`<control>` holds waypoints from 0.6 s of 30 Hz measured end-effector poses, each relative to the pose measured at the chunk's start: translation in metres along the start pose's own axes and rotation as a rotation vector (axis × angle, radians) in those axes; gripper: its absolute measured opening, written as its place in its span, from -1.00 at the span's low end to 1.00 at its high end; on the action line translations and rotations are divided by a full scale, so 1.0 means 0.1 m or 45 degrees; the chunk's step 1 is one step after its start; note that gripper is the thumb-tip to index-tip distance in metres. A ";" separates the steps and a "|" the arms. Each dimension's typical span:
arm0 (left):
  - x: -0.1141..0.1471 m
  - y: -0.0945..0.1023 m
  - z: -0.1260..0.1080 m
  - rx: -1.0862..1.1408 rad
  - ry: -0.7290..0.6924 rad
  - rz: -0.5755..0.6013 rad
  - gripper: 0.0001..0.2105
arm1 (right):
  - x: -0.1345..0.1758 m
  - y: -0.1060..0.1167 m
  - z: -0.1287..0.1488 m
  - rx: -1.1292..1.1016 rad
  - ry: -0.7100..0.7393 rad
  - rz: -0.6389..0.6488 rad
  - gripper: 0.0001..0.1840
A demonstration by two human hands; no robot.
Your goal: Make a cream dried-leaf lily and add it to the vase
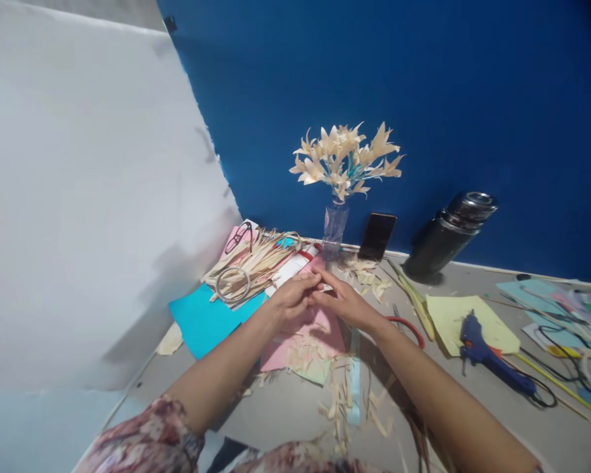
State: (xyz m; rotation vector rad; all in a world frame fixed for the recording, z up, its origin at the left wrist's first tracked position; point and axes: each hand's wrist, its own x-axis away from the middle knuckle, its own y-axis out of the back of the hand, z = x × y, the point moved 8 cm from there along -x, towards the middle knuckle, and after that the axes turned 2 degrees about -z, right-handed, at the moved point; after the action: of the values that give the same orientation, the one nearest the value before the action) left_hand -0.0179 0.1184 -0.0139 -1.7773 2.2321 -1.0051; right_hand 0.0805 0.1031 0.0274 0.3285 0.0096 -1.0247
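Over a pink sheet (278, 351) my left hand (295, 297) and my right hand (347, 302) meet at the fingertips. The left fingers are curled and pressed together. My right index finger and thumb close in against them from the other side. Whatever lies between the fingers, if anything, is hidden or too small to make out. Below the hands, thin pale shavings (308, 355) are scattered on the paper. Dried husk strips (263, 259) lie in a bundle left of the hands, with a ring-shaped roll (233, 284) on top. Scissors with red handles (414, 330) rest beside my right wrist.
Husk flowers (347, 157) stand in a clear bottle (335, 230) at the back. A phone (377, 236) leans near a dark flask (448, 236). At right, a blue glue gun (495, 361) lies partly on yellow paper (443, 312). Blue paper (201, 322) is at left.
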 end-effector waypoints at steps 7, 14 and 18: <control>0.00 0.00 0.01 -0.074 -0.010 0.033 -0.80 | 0.01 0.00 -0.01 -0.097 -0.005 -0.001 -0.15; -0.01 -0.03 0.04 -0.175 0.081 0.066 -0.79 | 0.04 0.04 -0.08 -0.073 -0.022 -0.018 -0.21; -0.11 0.00 0.04 -0.285 0.128 0.039 -0.80 | 0.04 0.11 -0.12 -0.185 -0.056 -0.023 -0.18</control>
State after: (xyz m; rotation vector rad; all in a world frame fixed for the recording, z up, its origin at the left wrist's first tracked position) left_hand -0.0127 0.1272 -0.0202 -1.8070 2.5136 -0.8879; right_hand 0.0938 0.1083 0.0186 0.1741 0.0475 -1.0431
